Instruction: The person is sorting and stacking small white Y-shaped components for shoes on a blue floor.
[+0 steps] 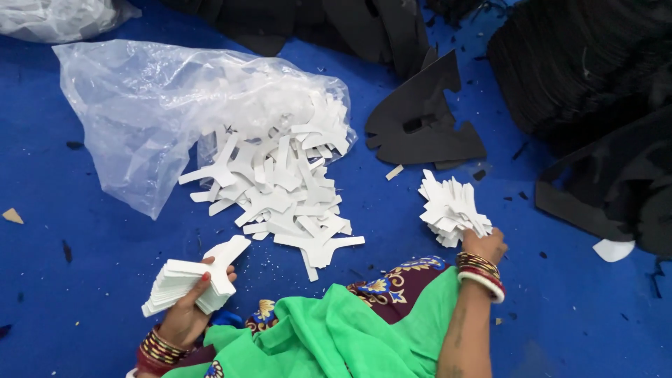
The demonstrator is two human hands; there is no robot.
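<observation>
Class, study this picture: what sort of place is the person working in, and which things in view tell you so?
Probably a floor-level workshop making cut parts, perhaps for footwear. A heap of identical white cut-outs spills from a clear plastic bag, stacks of black cut sheet pieces lie about, and the left hand holds a neat sorted stack.

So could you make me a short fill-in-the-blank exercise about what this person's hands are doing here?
1. The left hand grips a neat ____ of white Y-shaped card pieces.
2. The loose heap of white card pieces spills from a clear ____ bag.
3. The floor covering is ____.

Missing words: stack; plastic; blue
</observation>
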